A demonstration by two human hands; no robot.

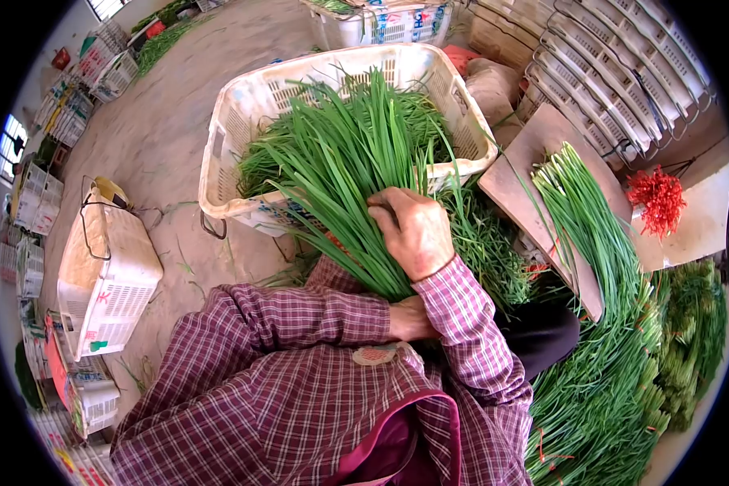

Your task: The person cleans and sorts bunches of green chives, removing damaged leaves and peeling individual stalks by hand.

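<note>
A thick bunch of long green leaves (pixel 340 174) leans over the near rim of a white plastic basket (pixel 219 186). My right hand (pixel 417 231) has its fingers curled on the right side of this bunch. Below it, my left hand (pixel 413 317) is at the lower end of the bunch, with its fingers hidden by the leaves and my right forearm. Loose thin greens (pixel 271 158) lie inside the basket. To the right, a small bundle with pale stem ends (pixel 571 182) rests on a tilted brown board (pixel 518 170).
Red ties (pixel 656 201) hang at the right, below stacked white crates (pixel 607 73). Many green bundles (pixel 591 405) lie at the lower right. A white crate (pixel 109 267) stands on the floor at the left. Another basket (pixel 381 26) is beyond the first one.
</note>
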